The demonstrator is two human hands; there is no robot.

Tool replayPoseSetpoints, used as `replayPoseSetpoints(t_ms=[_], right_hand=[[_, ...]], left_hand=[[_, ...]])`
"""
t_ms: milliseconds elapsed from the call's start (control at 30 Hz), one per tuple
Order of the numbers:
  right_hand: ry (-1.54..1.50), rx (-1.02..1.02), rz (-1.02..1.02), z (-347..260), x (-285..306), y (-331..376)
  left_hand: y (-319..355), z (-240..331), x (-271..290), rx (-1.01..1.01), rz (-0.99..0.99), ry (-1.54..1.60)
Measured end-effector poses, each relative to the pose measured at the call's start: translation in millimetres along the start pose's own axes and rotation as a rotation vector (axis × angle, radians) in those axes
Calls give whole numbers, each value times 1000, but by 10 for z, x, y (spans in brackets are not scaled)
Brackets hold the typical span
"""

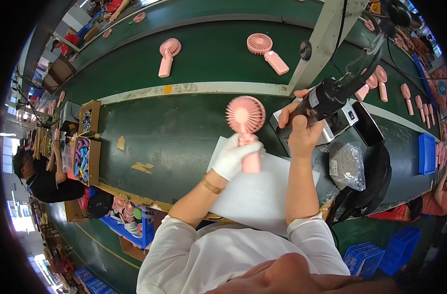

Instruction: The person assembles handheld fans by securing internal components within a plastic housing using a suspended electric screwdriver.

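My left hand [231,156], in a white glove, is closed round the handle of a pink handheld fan [245,115]. The fan's round grille points away from me, and its handle end shows below my fingers. A white sheet [253,196] lies under it on the green bench. My right hand [303,131], bare, is wrapped round a black electric screwdriver [322,100], to the right of the fan and apart from it. The screwdriver's cable runs up to the right; its tip is hidden. Just beyond my right hand stands a small box-shaped device [342,122], partly covered.
Two pink fans [167,56] [267,54] lie on the green conveyor [208,59] beyond a pale rail. A clear bag of small grey parts [347,165] sits at the right, near black cloth [373,181]. A metal post [326,44] rises there. Cartons [87,161] stand left, near another person [47,174].
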State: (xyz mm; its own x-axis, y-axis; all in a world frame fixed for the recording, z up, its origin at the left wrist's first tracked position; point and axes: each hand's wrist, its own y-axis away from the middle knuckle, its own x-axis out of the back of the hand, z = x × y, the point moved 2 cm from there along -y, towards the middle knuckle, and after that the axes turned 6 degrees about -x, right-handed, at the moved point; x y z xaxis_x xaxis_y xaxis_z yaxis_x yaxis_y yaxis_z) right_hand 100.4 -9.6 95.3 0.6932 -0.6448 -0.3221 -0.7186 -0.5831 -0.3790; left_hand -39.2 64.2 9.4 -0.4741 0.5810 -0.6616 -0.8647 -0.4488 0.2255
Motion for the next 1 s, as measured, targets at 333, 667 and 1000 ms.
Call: replayPoseSetpoints(t_ms=[333, 667, 1000], right_hand=[[-154, -48, -56, 183, -74, -38], [-180, -151, -170, 329, -267, 135], [-4, -173, -317, 456, -305, 245]], left_hand=[[-101, -194, -41, 39, 32, 140], [-74, -245, 54, -28, 92, 141], [-44, -293, 88, -56, 47, 142]])
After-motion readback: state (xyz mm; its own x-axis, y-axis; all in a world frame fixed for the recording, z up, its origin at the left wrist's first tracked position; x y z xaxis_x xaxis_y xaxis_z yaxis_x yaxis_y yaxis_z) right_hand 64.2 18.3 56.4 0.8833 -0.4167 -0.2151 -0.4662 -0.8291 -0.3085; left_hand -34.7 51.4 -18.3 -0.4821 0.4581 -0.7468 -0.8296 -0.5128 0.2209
